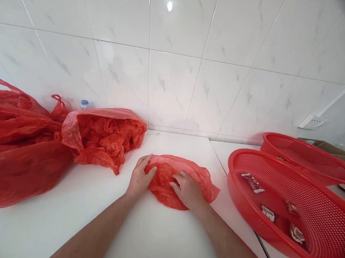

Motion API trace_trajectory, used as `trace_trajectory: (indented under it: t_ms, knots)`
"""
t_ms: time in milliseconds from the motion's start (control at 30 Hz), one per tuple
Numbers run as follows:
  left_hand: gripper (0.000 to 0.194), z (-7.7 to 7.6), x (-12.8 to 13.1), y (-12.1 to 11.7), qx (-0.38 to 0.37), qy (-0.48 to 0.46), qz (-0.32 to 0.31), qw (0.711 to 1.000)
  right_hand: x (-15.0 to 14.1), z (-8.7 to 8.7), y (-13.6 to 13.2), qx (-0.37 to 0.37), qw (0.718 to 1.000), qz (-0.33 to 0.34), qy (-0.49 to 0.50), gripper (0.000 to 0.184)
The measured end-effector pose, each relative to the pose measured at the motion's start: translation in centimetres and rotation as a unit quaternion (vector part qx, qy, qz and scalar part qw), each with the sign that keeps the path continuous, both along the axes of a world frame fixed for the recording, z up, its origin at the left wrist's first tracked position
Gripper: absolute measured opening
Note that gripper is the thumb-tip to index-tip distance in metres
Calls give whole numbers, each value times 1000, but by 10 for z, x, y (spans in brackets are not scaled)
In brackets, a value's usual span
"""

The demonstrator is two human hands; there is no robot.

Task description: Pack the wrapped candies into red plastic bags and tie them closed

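Note:
A thin red plastic bag [164, 196] lies spread on the white tabletop in front of me, its mouth loose and its inside crumpled. At its left edge, my left hand [140, 177] grips the film, the thumb on the inner side and the fingers along the outside. My right hand [187, 189] reaches over the bag's right part. Its thumb and fingers are bent together on the crumpled film in the middle. Anything beneath that film is hidden.
To the left stand a red bag stuffed with crumpled red bags [107, 140] and a larger full red bag [20, 170]. A blue-capped bottle [85, 104] shows behind them. On the right, a red mesh basket [243, 211] holds several small wrapped packets [268, 213]; another red basket [306, 147] stands behind.

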State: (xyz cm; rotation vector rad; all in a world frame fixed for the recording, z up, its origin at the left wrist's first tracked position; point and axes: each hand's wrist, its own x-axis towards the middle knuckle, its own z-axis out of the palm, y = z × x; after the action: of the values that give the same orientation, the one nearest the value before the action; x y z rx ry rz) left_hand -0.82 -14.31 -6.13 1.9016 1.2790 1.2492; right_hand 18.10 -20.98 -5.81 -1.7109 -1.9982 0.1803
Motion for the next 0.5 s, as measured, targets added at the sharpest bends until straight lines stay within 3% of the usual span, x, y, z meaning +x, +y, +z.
trace_trajectory:
  t_ms: [100, 233, 500]
  knots:
    - [44, 2, 1, -2, 4, 2, -6, 1000, 1, 1, 0, 31, 999, 6, 2, 19]
    - [39, 2, 1, -3, 8, 10, -9, 1000, 2, 3, 1, 95, 995, -11, -11, 32]
    - [55, 1, 1, -2, 3, 19, -23, 1000, 8, -8, 4, 6, 999, -9, -51, 49]
